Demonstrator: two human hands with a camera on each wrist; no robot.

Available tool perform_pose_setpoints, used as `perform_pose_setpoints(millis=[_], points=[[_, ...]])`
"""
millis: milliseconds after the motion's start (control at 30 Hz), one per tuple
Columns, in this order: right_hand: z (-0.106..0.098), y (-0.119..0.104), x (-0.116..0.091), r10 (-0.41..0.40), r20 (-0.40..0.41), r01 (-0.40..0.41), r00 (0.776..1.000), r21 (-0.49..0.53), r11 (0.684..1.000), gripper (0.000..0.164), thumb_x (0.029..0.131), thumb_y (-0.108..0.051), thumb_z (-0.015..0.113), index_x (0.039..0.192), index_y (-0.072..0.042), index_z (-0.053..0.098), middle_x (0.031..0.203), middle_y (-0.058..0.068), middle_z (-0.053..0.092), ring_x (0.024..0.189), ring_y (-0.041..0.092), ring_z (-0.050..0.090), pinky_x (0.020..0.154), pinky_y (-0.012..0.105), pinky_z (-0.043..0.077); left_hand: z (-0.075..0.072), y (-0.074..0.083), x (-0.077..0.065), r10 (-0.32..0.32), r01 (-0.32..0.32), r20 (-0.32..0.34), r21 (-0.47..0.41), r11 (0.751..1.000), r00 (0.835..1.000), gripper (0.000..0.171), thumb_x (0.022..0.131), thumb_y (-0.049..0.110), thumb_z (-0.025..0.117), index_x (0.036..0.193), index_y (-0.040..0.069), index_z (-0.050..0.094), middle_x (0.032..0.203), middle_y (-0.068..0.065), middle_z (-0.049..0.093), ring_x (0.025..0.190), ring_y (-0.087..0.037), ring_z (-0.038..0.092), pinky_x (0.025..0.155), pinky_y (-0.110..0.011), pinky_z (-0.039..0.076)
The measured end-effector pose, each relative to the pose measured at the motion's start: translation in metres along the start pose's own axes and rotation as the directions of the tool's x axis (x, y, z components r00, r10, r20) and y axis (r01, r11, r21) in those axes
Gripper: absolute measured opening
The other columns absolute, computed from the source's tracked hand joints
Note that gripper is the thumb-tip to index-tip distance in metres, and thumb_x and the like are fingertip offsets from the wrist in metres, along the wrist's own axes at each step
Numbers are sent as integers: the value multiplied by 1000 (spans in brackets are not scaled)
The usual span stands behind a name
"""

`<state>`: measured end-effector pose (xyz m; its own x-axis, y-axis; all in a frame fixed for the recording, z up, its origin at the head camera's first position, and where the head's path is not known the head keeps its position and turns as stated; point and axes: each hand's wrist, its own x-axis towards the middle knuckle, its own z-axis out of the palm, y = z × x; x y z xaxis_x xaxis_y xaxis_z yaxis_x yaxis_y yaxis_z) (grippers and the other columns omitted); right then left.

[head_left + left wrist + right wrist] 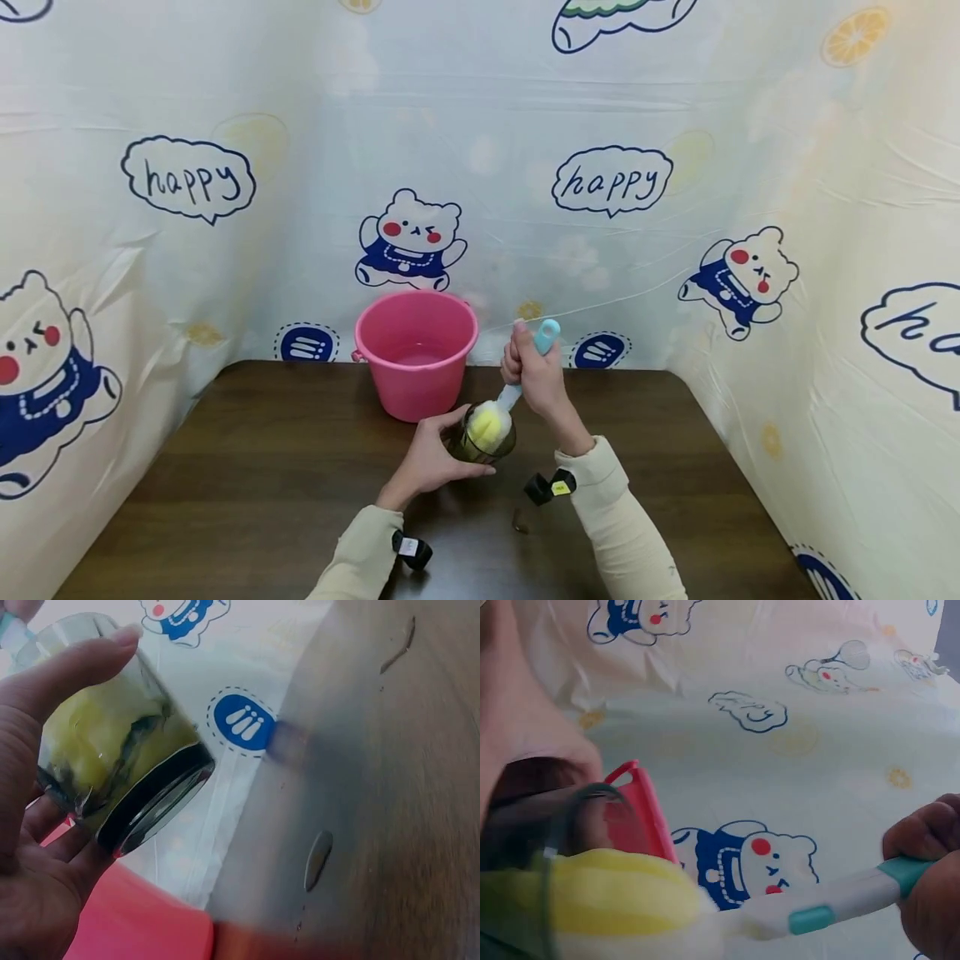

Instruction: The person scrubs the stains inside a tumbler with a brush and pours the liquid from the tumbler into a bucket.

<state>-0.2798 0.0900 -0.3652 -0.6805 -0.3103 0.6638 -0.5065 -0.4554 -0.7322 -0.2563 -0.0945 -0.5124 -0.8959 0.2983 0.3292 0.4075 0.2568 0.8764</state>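
My left hand (431, 458) grips a dark, see-through glass (459, 450) around its side, holding it tilted above the table with its mouth toward the right hand. In the left wrist view, the thumb lies across the glass (112, 750) and the thick base faces down to the right. A bottle brush has its yellow and white sponge head (487, 427) inside the glass mouth. My right hand (536, 371) holds the brush by its blue and white handle (547, 335), fingers curled round it. The sponge (630, 896) fills much of the mouth in the right wrist view.
A pink bucket (416, 358) with water in it stands just behind the glass, at the table's back edge. Small wet spots (520, 522) lie on the brown wooden table (262, 483). A printed cloth (487, 108) hangs round the back and sides.
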Motion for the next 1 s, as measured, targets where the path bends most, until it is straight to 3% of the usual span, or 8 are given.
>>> perform_pose_setpoints(millis=[133,267,333,500,667,733,900,1000], points=[[-1,3,-3,-102,104,99,989,40,994,54,113,-27,32,62,-11,28,52,2,19,38,15,16,36,28,16,-1,-1,4,39,-40,-25,-19,999,999,90,63,31,99,143,16,60,131,5,68,116,-14,64,99,-37,54],[-8,0,-6,-93,323,19,942,224,974,52,112,-32,31,64,-12,27,54,0,21,39,14,18,37,29,16,-5,0,4,51,-51,-10,-16,999,999,91,63,29,100,142,10,60,131,3,68,114,-15,65,94,-35,56],[-13,-1,-6,-71,357,-25,931,259,966,52,112,-33,31,65,-13,27,54,-1,21,40,13,17,38,28,14,-7,1,4,45,-45,-7,-3,999,999,93,62,30,100,143,7,59,134,1,67,117,-16,64,95,-35,56],[-16,2,-6,-113,224,76,968,168,983,54,112,-33,31,63,-12,25,52,0,18,38,13,16,36,26,15,-10,4,1,39,-40,-15,-10,999,999,90,63,29,100,142,13,60,134,2,67,118,-15,63,96,-34,56],[-6,6,-8,-240,167,221,956,125,967,55,112,-31,30,62,-11,24,52,1,17,37,14,18,34,27,16,-9,5,2,74,-75,-18,-44,996,997,80,65,23,99,137,25,63,125,6,70,111,-14,65,93,-33,57],[-3,4,-9,-232,203,199,951,166,966,53,112,-31,29,63,-11,24,53,0,18,38,14,18,35,28,16,-9,5,3,78,-79,-20,-43,996,997,80,65,23,99,136,25,64,123,7,70,109,-14,65,92,-33,57],[-7,-5,-10,-108,310,26,945,256,966,53,112,-34,30,64,-12,26,54,-1,20,39,14,17,36,28,14,-12,7,2,90,-90,-16,-30,995,996,82,63,25,100,137,19,65,124,7,71,109,-14,64,90,-33,56],[-11,-7,-8,-94,282,27,955,231,972,53,112,-32,31,64,-12,25,53,-1,19,38,13,16,36,27,14,-14,11,1,90,-90,5,-34,995,996,81,63,23,99,137,18,65,126,9,70,111,-14,64,92,-32,56]])
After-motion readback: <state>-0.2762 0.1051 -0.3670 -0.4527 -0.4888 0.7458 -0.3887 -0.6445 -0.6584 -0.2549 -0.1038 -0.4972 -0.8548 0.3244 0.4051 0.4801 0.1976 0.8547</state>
